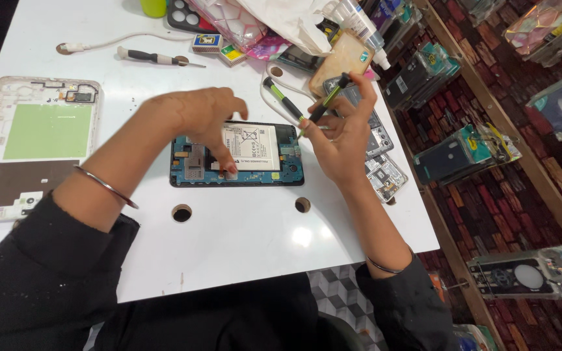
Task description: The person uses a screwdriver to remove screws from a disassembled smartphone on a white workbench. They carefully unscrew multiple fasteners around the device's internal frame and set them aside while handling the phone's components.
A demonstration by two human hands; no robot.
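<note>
An opened phone [274, 174] lies on the white table [242, 234], showing its blue circuit board and a white battery [253, 146]. My left hand [200, 120] hovers over the phone's left half, one fingertip pressing down near the battery's lower left edge. My right hand [346, 140] holds a slim green-and-black screwdriver [323, 104] tilted, its tip at the phone's upper right corner. A second green-and-black screwdriver [283, 99] lies on the table just behind the phone.
A large white back cover with a green panel [30, 146] lies at the left. A black-handled screwdriver [157, 58], a white cable [99, 44], small boxes, a bottle, plastic bags and phone parts [385, 175] crowd the far and right edges. Two round holes [181, 212] pierce the table.
</note>
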